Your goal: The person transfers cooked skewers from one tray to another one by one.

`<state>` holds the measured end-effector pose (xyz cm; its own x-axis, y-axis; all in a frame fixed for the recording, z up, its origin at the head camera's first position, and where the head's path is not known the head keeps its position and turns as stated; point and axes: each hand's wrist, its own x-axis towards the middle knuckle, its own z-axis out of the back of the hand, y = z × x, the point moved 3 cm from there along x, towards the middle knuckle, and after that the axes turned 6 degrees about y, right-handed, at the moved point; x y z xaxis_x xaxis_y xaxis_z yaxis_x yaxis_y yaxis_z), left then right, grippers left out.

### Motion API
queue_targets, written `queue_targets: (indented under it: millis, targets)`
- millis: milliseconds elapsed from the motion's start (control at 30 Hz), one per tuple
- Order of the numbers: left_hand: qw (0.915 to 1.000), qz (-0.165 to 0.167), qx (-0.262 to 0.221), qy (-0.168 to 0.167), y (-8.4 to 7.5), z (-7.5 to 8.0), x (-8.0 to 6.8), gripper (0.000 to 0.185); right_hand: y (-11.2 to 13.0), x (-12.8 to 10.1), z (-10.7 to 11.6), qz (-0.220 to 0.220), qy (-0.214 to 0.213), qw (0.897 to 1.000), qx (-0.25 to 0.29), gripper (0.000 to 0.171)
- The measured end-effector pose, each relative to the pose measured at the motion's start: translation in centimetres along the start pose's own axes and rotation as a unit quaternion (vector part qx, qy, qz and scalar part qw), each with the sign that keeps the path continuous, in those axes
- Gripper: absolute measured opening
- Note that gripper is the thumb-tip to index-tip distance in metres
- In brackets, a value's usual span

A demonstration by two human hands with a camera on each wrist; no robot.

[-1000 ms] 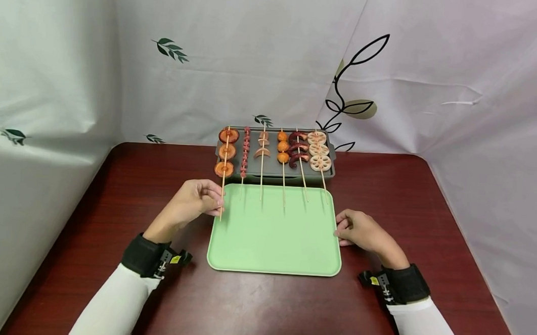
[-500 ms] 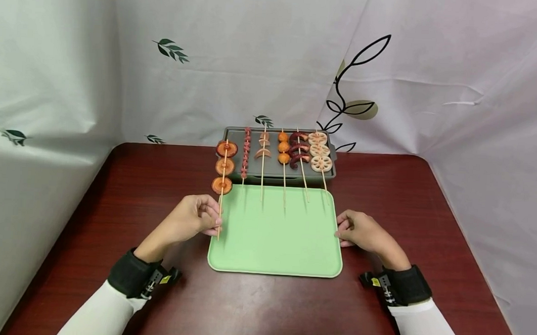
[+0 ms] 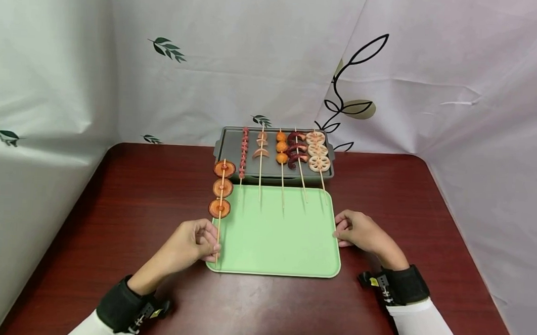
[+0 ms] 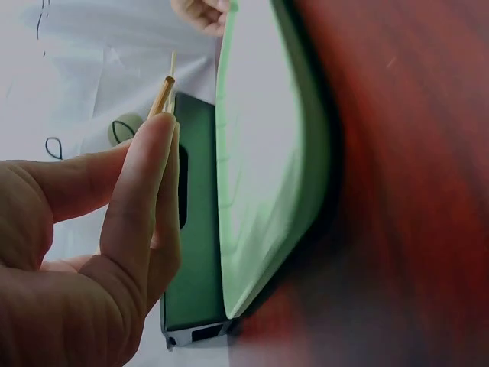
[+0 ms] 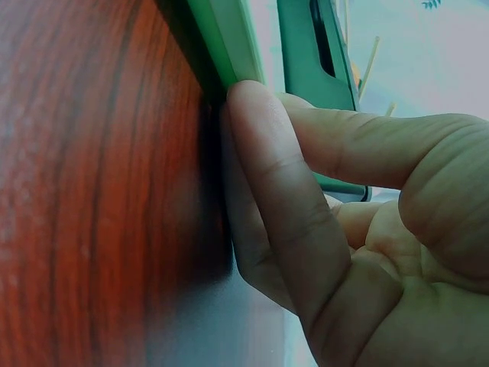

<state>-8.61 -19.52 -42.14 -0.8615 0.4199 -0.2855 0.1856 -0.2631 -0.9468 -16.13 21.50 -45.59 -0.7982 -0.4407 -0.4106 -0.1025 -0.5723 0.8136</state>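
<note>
My left hand (image 3: 187,246) pinches the lower stick of a skewer (image 3: 222,188) bearing three round, orange-brown, dark-rimmed slices. That skewer lies over the left edge of a pale green tray (image 3: 278,239), its slices pointing away from me. Whether it touches the tray I cannot tell. In the left wrist view, the stick's end (image 4: 162,95) sticks out past the fingertips. At the tray's right side, my right hand (image 3: 363,233) pinches the rim between thumb and finger. Close up, the right wrist view has the thumb (image 5: 263,115) against the tray's edge (image 5: 229,38).
Behind the tray sits a dark grill plate (image 3: 230,145). On it lie skewers of small pink pieces (image 3: 244,153), pale pink wedges (image 3: 261,153), orange balls (image 3: 281,147), octopus tentacles (image 3: 298,149) and lotus root slices (image 3: 318,151). Their sticks overhang the tray's far edge. Beneath is a reddish-brown table (image 3: 261,309).
My left hand has drawn the skewer of round slices off the grill's left end toward me, along the tray's left edge. The right hand has stayed at the tray's right rim.
</note>
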Motion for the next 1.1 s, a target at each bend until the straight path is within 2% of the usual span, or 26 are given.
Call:
queue_targets:
  millis: [500,700,933,1100]
  targets:
    - [0.9996,0.009,-0.025,0.01,1.2,-2.2,-1.3,0.021,-0.3,0.2,0.1,0.001,0.0,1.0,0.008,0.032]
    - [0.9994,0.018,-0.028,0.009,1.8,-2.3,-1.5,0.02,-0.1,0.1,0.0,0.001,0.002,1.0,0.009,0.032]
    - [0.9985,0.026,-0.041,0.025,2.2,-2.5,-1.6,0.021,-0.2,0.2,0.1,-0.002,0.001,1.0,0.011,0.03]
    - [0.9986,0.033,-0.033,0.025,2.4,-2.3,-1.6,0.021,-0.3,0.2,0.1,-0.008,-0.001,1.0,0.014,0.031]
